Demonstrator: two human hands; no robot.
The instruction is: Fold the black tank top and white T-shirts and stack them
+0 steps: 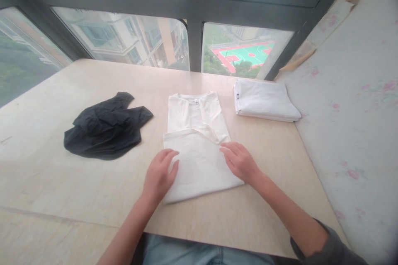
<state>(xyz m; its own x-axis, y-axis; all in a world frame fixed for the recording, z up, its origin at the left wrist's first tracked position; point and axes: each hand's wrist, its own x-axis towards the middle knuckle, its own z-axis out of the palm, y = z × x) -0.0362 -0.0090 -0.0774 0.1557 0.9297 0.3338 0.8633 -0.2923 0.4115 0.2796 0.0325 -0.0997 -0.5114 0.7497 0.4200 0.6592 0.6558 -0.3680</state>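
A white shirt (202, 165) lies partly folded on the pale surface in front of me, its neckline facing the window and its lower part turned up over the middle. My left hand (161, 170) rests at the shirt's left edge, thumb and fingers apart, holding nothing. At the right edge, near the turned-up fold, is my right hand (238, 159), with its fingers slightly bent and spread over the cloth; no cloth shows gripped in it.
A crumpled black garment (107, 128) lies on the left of the tabletop (102, 190). Folded white cloths (264, 99) are stacked at the back right, beside the flowered wall (348, 107). Dark window frames (195, 41) stand behind the surface.
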